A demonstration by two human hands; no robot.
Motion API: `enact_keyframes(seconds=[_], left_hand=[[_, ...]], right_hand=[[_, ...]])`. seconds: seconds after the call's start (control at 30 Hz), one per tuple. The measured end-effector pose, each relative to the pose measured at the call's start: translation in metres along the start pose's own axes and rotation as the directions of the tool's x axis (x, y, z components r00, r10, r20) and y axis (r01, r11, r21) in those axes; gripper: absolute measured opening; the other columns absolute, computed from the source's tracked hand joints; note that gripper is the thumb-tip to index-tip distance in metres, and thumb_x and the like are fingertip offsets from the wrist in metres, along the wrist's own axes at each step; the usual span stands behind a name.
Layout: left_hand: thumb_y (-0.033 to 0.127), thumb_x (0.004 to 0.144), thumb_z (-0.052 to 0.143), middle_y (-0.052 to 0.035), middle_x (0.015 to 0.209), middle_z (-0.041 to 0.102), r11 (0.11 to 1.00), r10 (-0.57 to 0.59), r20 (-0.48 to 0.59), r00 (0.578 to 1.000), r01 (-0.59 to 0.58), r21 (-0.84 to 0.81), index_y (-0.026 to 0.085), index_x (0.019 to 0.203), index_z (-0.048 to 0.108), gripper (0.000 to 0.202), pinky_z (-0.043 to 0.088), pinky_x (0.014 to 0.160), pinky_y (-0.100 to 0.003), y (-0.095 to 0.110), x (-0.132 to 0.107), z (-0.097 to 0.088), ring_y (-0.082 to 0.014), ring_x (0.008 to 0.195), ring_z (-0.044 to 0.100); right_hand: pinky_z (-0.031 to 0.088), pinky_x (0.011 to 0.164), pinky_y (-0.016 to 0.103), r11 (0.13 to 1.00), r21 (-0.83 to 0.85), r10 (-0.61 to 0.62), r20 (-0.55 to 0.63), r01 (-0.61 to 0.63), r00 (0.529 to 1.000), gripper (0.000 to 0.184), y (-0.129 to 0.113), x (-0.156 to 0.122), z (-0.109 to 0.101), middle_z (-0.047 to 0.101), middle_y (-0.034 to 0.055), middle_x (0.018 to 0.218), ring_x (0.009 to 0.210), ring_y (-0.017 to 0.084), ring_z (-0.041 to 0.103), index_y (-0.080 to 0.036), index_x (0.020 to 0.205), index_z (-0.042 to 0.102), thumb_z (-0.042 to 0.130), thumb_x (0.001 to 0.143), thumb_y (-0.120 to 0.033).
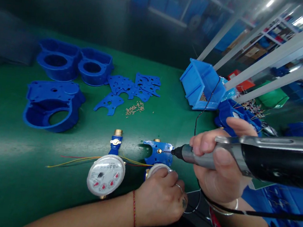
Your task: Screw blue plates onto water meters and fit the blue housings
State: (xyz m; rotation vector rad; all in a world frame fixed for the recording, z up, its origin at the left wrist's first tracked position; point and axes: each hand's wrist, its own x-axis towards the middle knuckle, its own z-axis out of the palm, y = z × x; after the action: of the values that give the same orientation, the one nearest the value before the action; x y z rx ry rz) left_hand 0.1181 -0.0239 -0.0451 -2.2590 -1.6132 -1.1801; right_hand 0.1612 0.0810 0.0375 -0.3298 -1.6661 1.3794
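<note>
My right hand [221, 169] is closed around an electric screwdriver [267, 157], held nearly level with its tip pointing left. The tip's thin bit reaches over a flat blue plate [165, 159], close to a brass fitting showing through it; whether they touch I cannot tell. My left hand [160, 198] is closed over a water meter [158, 168], covering most of its white dial. The plate lies over this meter's pipe body, just beyond the dial. Left of my hands, a second water meter [106, 175] lies face up, with a blue valve [115, 144] and thin yellow and red wires.
Small screws [135, 108] lie in a loose pile beside several blue plates [122, 85]. Blue housings [52, 106] stand at the left. A blue bin [202, 84] stands at the back right, near metal posts. The screwdriver's black cord [266, 214] crosses my right wrist.
</note>
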Motion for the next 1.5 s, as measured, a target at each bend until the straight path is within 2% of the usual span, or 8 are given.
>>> enact_keyframes(seconds=[0.1, 0.27, 0.4, 0.5, 0.6, 0.8, 1.27, 1.5], left_hand=[[0.015, 0.08, 0.061, 0.0003, 0.061, 0.052, 1.0, -0.008, -0.004, 1.0, 0.008, 0.001, 0.016, 0.063, 0.051, 0.02, 0.026, 0.053, -0.032, 0.0002, 0.0005, -0.0008, -0.0167, 0.062, 0.05], [0.015, 0.081, 0.06, -0.0002, 0.062, 0.053, 1.0, -0.013, 0.017, 1.0, 0.013, -0.005, 0.016, 0.063, 0.051, 0.02, 0.026, 0.052, -0.032, 0.0007, -0.0003, 0.0, -0.0169, 0.062, 0.051], [0.015, 0.082, 0.059, -0.0005, 0.062, 0.053, 1.0, -0.011, 0.03, 0.999, 0.012, -0.009, 0.016, 0.064, 0.052, 0.02, 0.026, 0.051, -0.033, 0.0008, -0.0003, 0.0004, -0.0169, 0.062, 0.051], [0.015, 0.081, 0.06, -0.0006, 0.062, 0.054, 1.0, -0.02, 0.012, 1.0, 0.02, -0.016, 0.016, 0.063, 0.053, 0.02, 0.027, 0.051, -0.033, 0.0005, 0.001, -0.0002, -0.0168, 0.062, 0.051], [0.016, 0.081, 0.061, -0.0003, 0.061, 0.054, 0.999, -0.025, -0.009, 1.0, 0.024, -0.033, 0.016, 0.063, 0.053, 0.02, 0.027, 0.051, -0.032, 0.0002, 0.0019, 0.0005, -0.0165, 0.061, 0.051], [0.016, 0.083, 0.059, 0.0, 0.06, 0.052, 0.999, -0.017, 0.028, 0.999, 0.018, -0.033, 0.016, 0.064, 0.052, 0.02, 0.026, 0.052, -0.031, -0.0001, 0.0011, 0.0011, -0.0159, 0.061, 0.05], [0.018, 0.082, 0.059, -0.0001, 0.061, 0.053, 0.998, -0.017, 0.03, 0.999, 0.019, -0.056, 0.017, 0.064, 0.052, 0.02, 0.027, 0.052, -0.031, -0.0007, 0.0025, -0.0002, -0.0163, 0.062, 0.05], [0.016, 0.08, 0.061, -0.0001, 0.059, 0.053, 0.998, -0.028, 0.005, 1.0, 0.029, -0.048, 0.016, 0.062, 0.052, 0.02, 0.028, 0.051, -0.031, 0.0001, 0.0033, -0.0002, -0.0162, 0.06, 0.051]], right_hand=[[0.052, 0.066, 0.029, 0.998, -0.063, 0.021, -0.016, -0.022, 1.0, 0.042, -0.0011, -0.0016, 0.0015, 0.057, -0.0048, 0.075, 0.063, 0.011, 0.056, -0.025, 0.121, 0.051, 0.063, 0.082, -0.022], [0.056, 0.073, 0.037, 0.993, -0.102, 0.058, -0.005, -0.058, 0.998, 0.021, -0.0038, -0.0004, 0.003, 0.063, 0.0054, 0.11, 0.095, 0.022, 0.064, -0.024, 0.101, 0.057, 0.061, 0.082, -0.028], [0.053, 0.062, 0.032, 0.995, -0.091, 0.038, -0.063, -0.044, 0.997, 0.013, -0.004, 0.001, 0.0049, 0.064, -0.0006, 0.076, 0.064, 0.015, 0.062, -0.023, 0.091, 0.057, 0.064, 0.081, -0.025], [0.047, 0.055, 0.03, 0.995, -0.09, 0.042, -0.055, -0.047, 0.998, 0.021, -0.0036, 0.0006, 0.006, 0.056, -0.0044, 0.062, 0.054, 0.012, 0.052, -0.024, 0.101, 0.056, 0.063, 0.082, -0.024], [0.044, 0.052, 0.029, 0.995, -0.08, 0.062, -0.048, -0.066, 0.997, 0.027, -0.0031, -0.0004, 0.0063, 0.056, -0.0042, 0.064, 0.055, 0.012, 0.052, -0.025, 0.109, 0.053, 0.062, 0.083, -0.025], [0.04, 0.048, 0.028, 0.996, 0.009, 0.087, -0.038, -0.087, 0.995, 0.015, -0.0027, 0.0006, 0.0063, 0.05, -0.0057, 0.061, 0.051, 0.01, 0.049, -0.022, 0.086, 0.052, 0.066, 0.08, -0.021], [0.041, 0.048, 0.029, 0.998, 0.001, 0.068, -0.112, -0.068, 0.991, 0.018, -0.0004, 0.0029, 0.0071, 0.051, -0.0059, 0.059, 0.049, 0.011, 0.049, -0.023, 0.093, 0.055, 0.066, 0.078, -0.021], [0.042, 0.049, 0.029, 0.997, -0.017, 0.075, -0.05, -0.076, 0.996, 0.016, -0.0002, -0.0009, 0.0032, 0.052, -0.0052, 0.062, 0.052, 0.011, 0.05, -0.022, 0.091, 0.052, 0.065, 0.08, -0.019]])
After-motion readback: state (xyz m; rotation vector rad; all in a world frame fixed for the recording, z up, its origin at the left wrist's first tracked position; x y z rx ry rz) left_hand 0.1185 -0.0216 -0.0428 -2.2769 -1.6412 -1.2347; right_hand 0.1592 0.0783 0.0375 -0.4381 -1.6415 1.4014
